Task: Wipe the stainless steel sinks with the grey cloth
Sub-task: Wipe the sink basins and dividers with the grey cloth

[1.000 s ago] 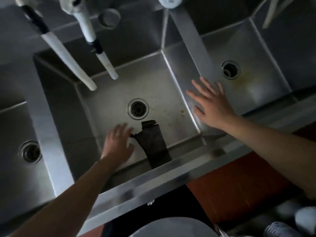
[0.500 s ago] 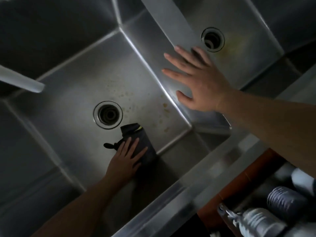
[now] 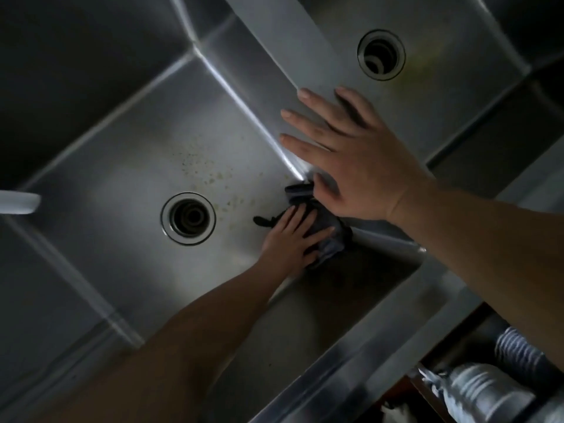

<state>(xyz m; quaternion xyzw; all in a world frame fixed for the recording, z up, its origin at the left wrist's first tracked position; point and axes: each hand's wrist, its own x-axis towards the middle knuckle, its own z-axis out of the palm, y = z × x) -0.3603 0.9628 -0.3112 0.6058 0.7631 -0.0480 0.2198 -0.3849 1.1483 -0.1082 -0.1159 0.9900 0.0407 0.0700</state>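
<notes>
Dim light, reddish-brown floor [image 3: 396, 389] below the counter edge, ribbed grey hoses [image 3: 515, 355] at lower right.

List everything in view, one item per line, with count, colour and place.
sink basins: two, stainless steel, one centre, one upper right
drains: two, dark with steel rims, one in each basin floor
divider: one, steel, between the basins
grey cloth: one, dark grey, centre basin floor by its right corner
specks: many, brownish, above the centre drain
spout tip: one, white, left edge
ribbed hoses: two, grey, lower right below the sink
left hand: one, pressing flat on the cloth
right hand: one, fingers spread, above the divider
</notes>
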